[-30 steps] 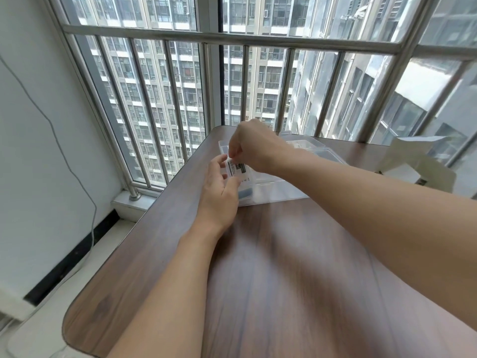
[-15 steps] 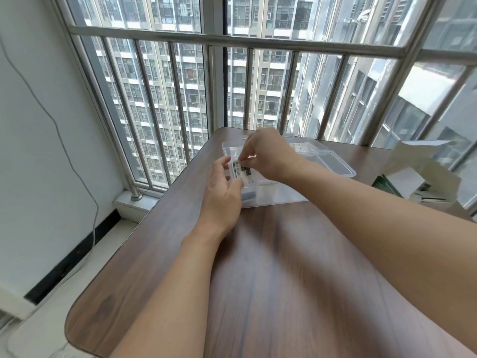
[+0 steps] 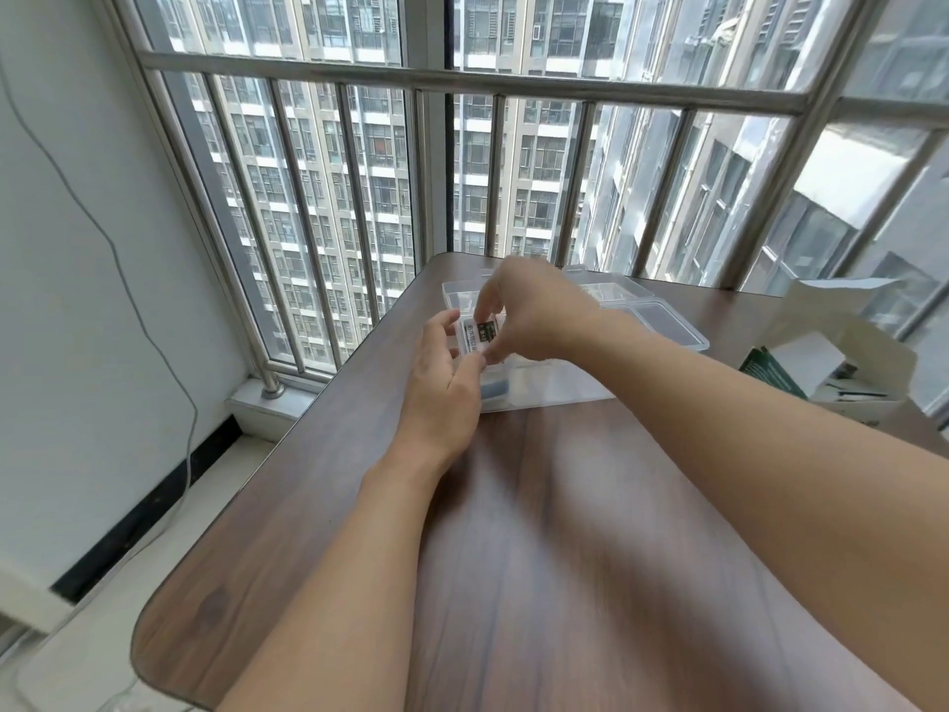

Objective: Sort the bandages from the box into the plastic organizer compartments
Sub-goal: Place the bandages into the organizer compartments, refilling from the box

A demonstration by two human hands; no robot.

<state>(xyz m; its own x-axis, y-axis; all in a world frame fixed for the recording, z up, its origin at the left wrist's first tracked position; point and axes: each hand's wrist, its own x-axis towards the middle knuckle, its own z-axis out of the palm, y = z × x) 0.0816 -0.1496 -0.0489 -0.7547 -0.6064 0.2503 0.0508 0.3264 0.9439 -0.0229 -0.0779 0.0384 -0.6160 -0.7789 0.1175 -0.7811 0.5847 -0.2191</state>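
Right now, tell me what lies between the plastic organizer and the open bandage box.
In the head view, only bare wooden table shows between the plastic organizer and the bandage box.

white bandage packet over clear organizer

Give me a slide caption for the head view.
Both hands hold a bandage pack over the clear organizer; open box at right.

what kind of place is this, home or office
Probably a home: an enclosed high-rise apartment balcony or window nook. Metal window bars face residential towers, and a small wooden table sits right against the glass.
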